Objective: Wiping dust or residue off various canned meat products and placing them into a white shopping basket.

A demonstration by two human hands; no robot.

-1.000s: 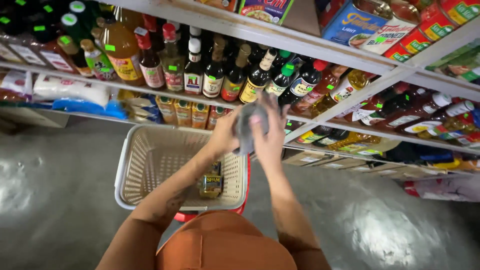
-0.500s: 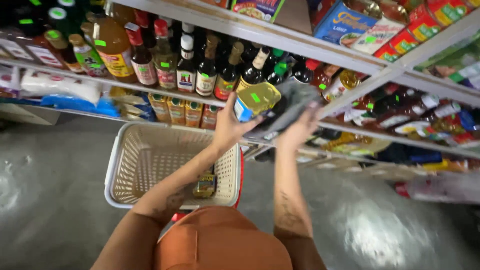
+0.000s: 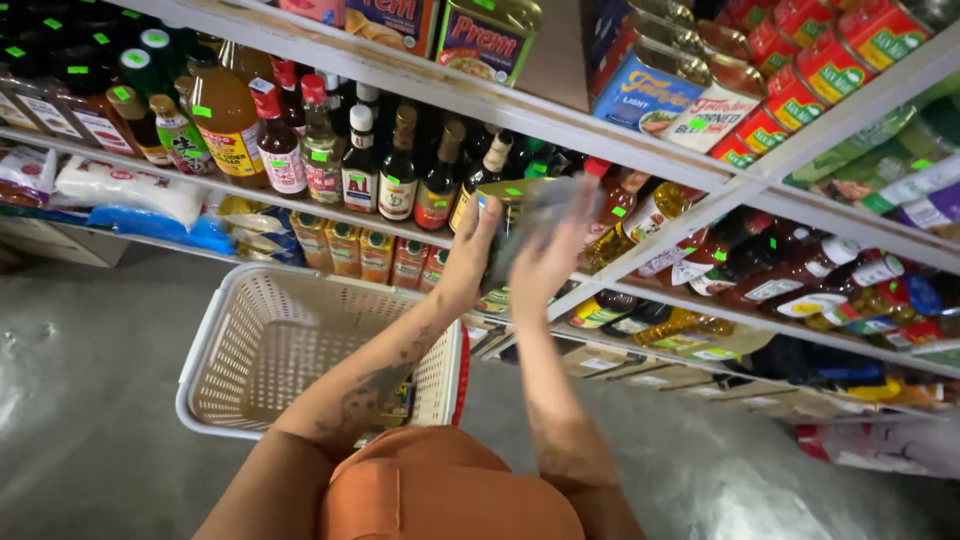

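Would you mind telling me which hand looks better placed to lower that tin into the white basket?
Probably the left hand: it grips the tin on the side directly above the white basket, while the right hand holds the far side, further from the basket.

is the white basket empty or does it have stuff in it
Not empty: the white basket holds at least one small item, partly hidden by the left arm.

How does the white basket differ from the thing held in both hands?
The basket is white, latticed plastic, open-topped and wide; the held item is a small, blurred grey-green package. The basket sits low, beside the person's left arm; the package is raised at shelf height between the left hand and right hand. The basket is sharp in view, while the package is motion-blurred, so its kind is unclear. Both sit in front of the bottle shelf.
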